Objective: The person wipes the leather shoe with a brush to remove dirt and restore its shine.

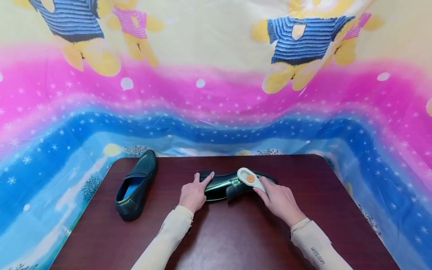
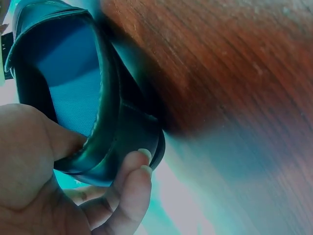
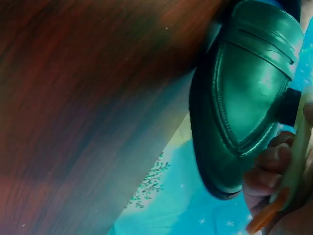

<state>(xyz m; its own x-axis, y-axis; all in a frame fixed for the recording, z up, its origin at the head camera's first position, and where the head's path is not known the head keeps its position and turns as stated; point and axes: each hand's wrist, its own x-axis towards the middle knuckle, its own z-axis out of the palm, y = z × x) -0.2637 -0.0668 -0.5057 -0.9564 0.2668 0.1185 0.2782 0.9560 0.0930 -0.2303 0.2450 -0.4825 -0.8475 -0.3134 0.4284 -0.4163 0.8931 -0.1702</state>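
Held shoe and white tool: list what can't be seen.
Head: sole of the held shoe, hidden by its upper.
Head: underside of the white tool, hidden by its body.
Head: its near end, behind the right hand.
Right wrist: part of it, cut by the right edge.

Dark, glossy penny loafer [image 1: 234, 187] tipped on its side, pale brush [image 1: 255, 183] against it.
Your left hand [image 1: 193, 195] grips the loafer's heel, thumb inside the collar and fingers outside; its opening faces you, its toe points to your right, and a blue insole [image 2: 73, 83] lines it, with a slotted strap [image 3: 261, 49] crossing the vamp. The brush, marked with an orange disc [image 1: 251, 178], sits in your right hand [image 1: 281, 197], its dark bristle block [image 3: 289, 106] at the shoe's side, near the forefoot.
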